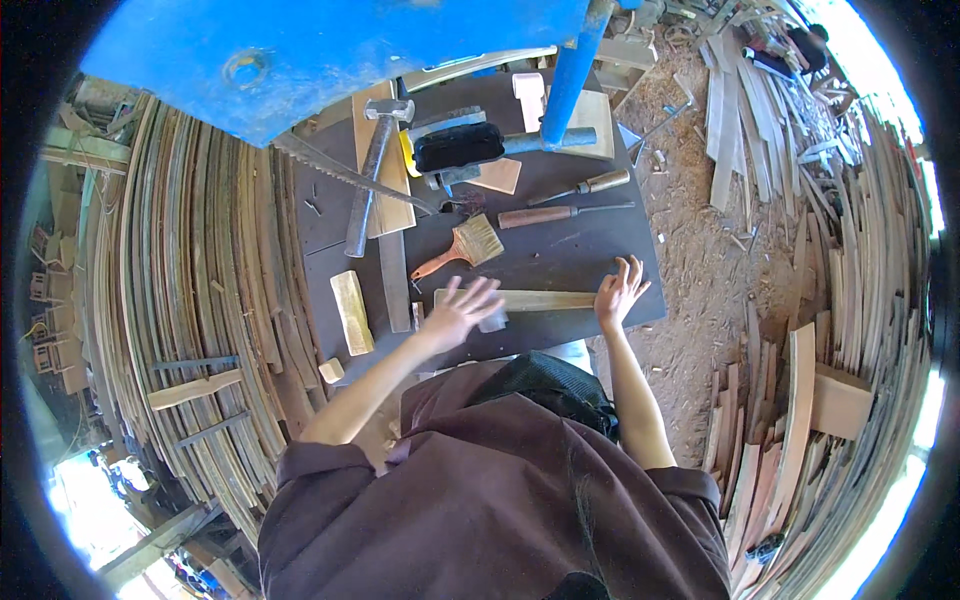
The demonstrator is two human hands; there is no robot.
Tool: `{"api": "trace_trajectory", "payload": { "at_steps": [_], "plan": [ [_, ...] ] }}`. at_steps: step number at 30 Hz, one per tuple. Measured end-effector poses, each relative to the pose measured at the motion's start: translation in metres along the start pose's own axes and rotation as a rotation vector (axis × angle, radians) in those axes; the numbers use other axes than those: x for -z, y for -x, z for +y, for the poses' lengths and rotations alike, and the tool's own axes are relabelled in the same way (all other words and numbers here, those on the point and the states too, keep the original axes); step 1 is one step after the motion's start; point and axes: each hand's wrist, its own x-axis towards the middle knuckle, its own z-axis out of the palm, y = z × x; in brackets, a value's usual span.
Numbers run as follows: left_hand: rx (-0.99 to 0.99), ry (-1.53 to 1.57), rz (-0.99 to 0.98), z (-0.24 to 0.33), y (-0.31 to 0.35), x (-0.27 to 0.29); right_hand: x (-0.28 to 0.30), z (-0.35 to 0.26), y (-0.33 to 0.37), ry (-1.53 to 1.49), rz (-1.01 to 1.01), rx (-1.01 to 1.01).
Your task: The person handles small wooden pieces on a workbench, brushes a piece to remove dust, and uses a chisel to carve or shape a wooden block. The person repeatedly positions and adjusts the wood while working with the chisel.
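A narrow wooden strip lies across the near part of the dark tabletop. My left hand hovers at or over its left end, fingers spread and slightly blurred, with nothing seen in them. A small greyish blurred thing shows beside that hand; I cannot make out its kind. My right hand is at the strip's right end, its fingers apart and a little bent. Just beyond the left hand lies a flat paintbrush with an orange handle. Two chisels with wooden handles lie farther off.
A hammer lies on a board at the left, near a curved saw blade. A wooden block sits near the left edge. Blue metalwork overhangs the far side. Stacked timber flanks the table.
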Motion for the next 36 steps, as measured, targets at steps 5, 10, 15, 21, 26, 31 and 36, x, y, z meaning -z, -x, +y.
{"api": "trace_trajectory", "payload": {
  "at_steps": [5, 10, 15, 21, 26, 31, 36],
  "plan": [
    [0.032, -0.009, 0.092, -0.01, 0.031, 0.005, 0.002, -0.002, 0.002, -0.014, 0.005, 0.006],
    [-0.019, -0.014, 0.289, 0.041, -0.051, -0.05, 0.005, -0.005, -0.002, -0.02, -0.011, 0.008],
    [-0.087, -0.069, 0.288, 0.065, -0.1, -0.06, 0.003, 0.001, -0.004, -0.002, -0.01, 0.004],
    [0.048, -0.145, 0.247, -0.02, -0.003, -0.021, 0.004, -0.005, -0.001, -0.023, -0.006, -0.008],
    [0.07, -0.197, 0.237, -0.026, 0.02, -0.021, 0.003, -0.006, -0.002, -0.027, -0.007, -0.028],
    [-0.035, -0.218, 0.337, 0.028, -0.065, -0.055, 0.001, -0.002, -0.004, -0.026, 0.024, -0.001],
    [-0.103, -0.178, 0.331, 0.039, -0.087, -0.06, 0.004, -0.002, -0.005, -0.026, 0.018, 0.02]
  ]
}}
